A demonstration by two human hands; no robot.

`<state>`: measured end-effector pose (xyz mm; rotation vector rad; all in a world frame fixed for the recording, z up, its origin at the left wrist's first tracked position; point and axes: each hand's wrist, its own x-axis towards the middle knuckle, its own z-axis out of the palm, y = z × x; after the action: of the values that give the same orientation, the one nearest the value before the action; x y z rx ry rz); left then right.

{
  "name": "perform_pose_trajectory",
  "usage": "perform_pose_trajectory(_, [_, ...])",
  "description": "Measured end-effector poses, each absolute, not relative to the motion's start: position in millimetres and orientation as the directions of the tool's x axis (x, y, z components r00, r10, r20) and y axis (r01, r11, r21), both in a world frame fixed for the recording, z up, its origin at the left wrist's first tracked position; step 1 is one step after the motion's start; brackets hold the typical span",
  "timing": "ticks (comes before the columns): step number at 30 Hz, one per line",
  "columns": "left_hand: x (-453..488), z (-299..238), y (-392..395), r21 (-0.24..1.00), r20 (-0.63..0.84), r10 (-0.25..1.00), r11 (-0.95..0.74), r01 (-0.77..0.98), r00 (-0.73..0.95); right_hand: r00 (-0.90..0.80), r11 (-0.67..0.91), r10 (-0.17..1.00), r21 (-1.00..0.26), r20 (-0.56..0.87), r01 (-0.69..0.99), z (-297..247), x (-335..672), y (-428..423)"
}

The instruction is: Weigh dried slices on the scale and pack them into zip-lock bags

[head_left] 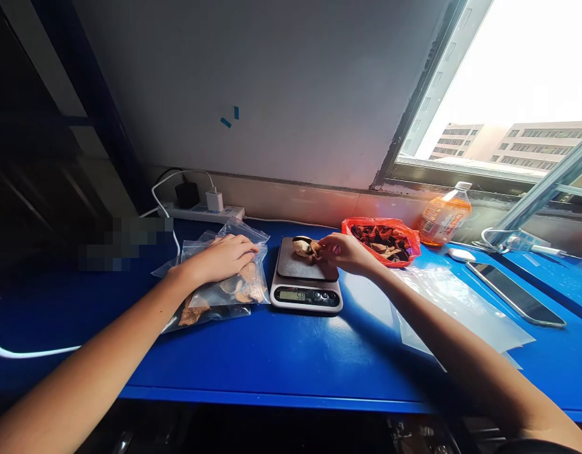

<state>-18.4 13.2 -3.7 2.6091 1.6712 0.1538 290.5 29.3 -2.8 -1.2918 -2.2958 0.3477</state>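
My left hand (229,255) lies with its fingers stretched out on several clear zip bags (219,294) holding pale brown dried pieces. Right of the bags stands a small digital kitchen scale (306,296), and its display seems to read 58. Curled dried brown-and-cream pieces (302,247) rest on its dark platform. At the platform's right side, the fingers of my right hand (342,252) are pinched on a dried piece; the fingers partly hide it. Just behind that hand sits an open red plastic bag (383,239) with dark dried slices in it.
A bottle of orange drink (444,217) stands by the window. Flat clear bags (456,309), a phone (515,293) and a white earphone-type case (461,255) lie on the blue table (272,362). A power strip (200,213) with chargers and a white cable runs along the wall.
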Motion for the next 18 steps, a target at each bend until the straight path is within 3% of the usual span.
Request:
perform_pose_trajectory(3, [-17.8, -3.7, 12.4, 0.089, 0.065, 0.901, -0.433, 0.897, 0.428, -0.419, 0.514, 0.857, -0.427, 0.300, 0.744, -0.8, 290.2, 22.6])
perform_pose_trajectory(9, [-17.5, -4.1, 12.8, 0.076, 0.051, 0.904, -0.427, 0.901, 0.424, -0.435, 0.504, 0.857, -0.274, 0.274, 0.819, -1.5, 294.9, 7.4])
perform_pose_trajectory(14, [-20.8, -0.7, 15.6, 0.108, 0.023, 0.894, -0.447, 0.888, 0.447, -0.288, 0.467, 0.854, -0.393, 0.433, 0.793, 8.4, 316.6, 4.6])
perform_pose_trajectory(18, [-18.5, 6.7, 14.0, 0.094, 0.066, 0.911, -0.411, 0.907, 0.407, -0.256, 0.417, 0.888, -0.431, 0.383, 0.800, 23.1, 346.4, 0.3])
